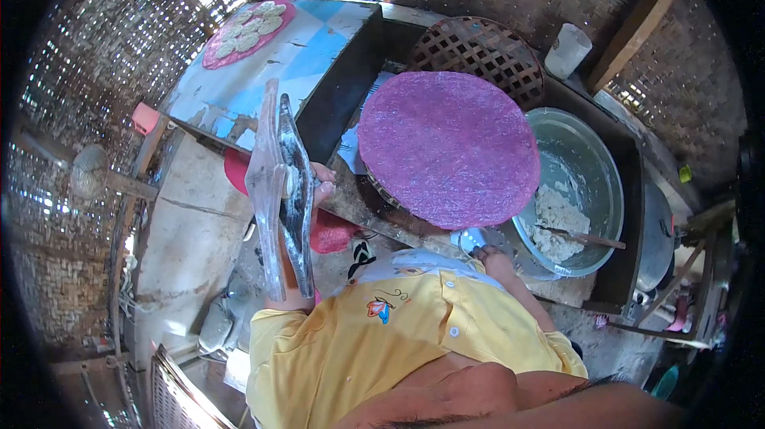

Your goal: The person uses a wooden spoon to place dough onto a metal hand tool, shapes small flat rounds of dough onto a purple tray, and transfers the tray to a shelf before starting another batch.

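Observation:
My left hand (pixel 323 185) grips a hinged wooden press (pixel 293 190) of two long boards, whitish with flour or dough, with a pale lump between them at the middle. The press stands up at the left, over the corner of the table. A round pink cloth-like mat (pixel 448 148) lies on top of a woven basket in front of me. My right hand (pixel 493 254) is low by the mat's near edge, next to a light metal or plastic piece (pixel 470 240); whether it holds this, I cannot tell. At the right, a green basin (pixel 603 160) holds white dough (pixel 559 220) and a wooden stick (pixel 597 240).
A table with a worn blue and white cover (pixel 239 94) stands at the upper left, bearing a pink mat (pixel 218 61) with several flat pale dough rounds (pixel 246 40). Behind the round mat leans a lattice basket (pixel 478 52). A white container (pixel 568 49) stands at the upper right.

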`<state>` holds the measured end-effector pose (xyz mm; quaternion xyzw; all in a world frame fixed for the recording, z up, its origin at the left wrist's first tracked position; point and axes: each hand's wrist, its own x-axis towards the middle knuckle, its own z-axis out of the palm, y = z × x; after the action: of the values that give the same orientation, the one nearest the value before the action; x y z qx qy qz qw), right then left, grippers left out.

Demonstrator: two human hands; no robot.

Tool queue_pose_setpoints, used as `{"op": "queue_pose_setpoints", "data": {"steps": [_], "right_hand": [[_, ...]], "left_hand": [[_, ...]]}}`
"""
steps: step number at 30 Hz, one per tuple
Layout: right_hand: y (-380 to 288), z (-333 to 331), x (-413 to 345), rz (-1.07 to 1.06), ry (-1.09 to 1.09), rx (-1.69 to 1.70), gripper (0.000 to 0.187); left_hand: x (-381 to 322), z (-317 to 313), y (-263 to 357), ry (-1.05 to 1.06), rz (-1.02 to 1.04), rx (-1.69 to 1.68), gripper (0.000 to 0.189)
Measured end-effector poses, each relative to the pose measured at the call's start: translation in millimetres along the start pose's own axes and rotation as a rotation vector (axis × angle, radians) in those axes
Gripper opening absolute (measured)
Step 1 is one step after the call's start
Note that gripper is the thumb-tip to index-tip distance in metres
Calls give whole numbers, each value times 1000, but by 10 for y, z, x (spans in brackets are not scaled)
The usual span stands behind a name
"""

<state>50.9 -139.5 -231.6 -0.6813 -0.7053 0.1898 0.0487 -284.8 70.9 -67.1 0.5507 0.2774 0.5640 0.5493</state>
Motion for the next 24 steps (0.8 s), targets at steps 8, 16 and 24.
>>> {"op": "queue_pose_setpoints", "data": {"steps": [8,16,24], "right_hand": [[-361,-1769,-210,-212,-125,470,14],[-996,-1778,641,-398,379,104,12],[-1066,-1752,846,-559,396,-19,30]], "left_hand": [[-227,200,47,-35,-18,-4,33],[13,234,281,-171,-31,457,21],[236,284,293,-37,-676,-231,34]]}}
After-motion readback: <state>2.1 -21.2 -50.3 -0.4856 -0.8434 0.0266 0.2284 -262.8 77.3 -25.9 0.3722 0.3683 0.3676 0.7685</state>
